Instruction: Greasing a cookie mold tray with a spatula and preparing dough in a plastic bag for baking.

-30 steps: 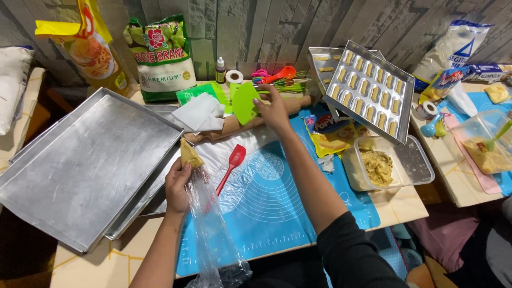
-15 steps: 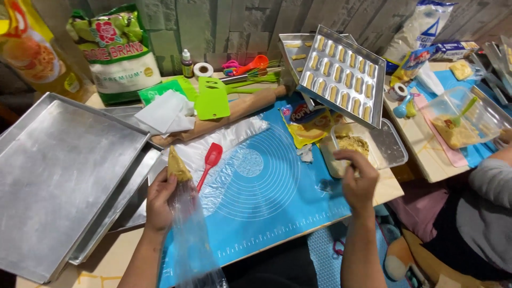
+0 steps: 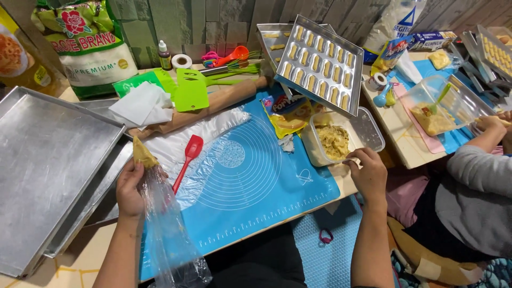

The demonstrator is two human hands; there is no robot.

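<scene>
View from above a low work table, with the blue silicone baking mat [image 3: 250, 176] as landmark. At the mat's left edge, the left hand [image 3: 129, 189] is closed around a clear plastic piping bag [image 3: 162, 218]; the bag's tip, filled with tan dough, points up and away from the person, and its empty open end hangs down over the near edge of the table. Just right of that hand, a red silicone spatula [image 3: 188, 160] lies on a clear plastic sheet [image 3: 197, 136] spread over the mat's upper left part. At the mat's right edge, the right hand [image 3: 368, 173] rests with fingers curled over the near rim of a clear plastic container [image 3: 368, 133] holding crumbly yellow dough; whether it grips the rim cannot be told. Behind the container, a metal mould tray [image 3: 320, 64] with dough-filled oblong cavities leans tilted. Beyond the mat's far edge lie a wooden rolling pin [image 3: 224, 98] and a green scraper [image 3: 191, 92]. Left of the mat, large metal baking sheets [image 3: 48, 160] are stacked. Well right of the mat, another person's hand [image 3: 488, 125] works at a second clear container [image 3: 437, 106].
</scene>
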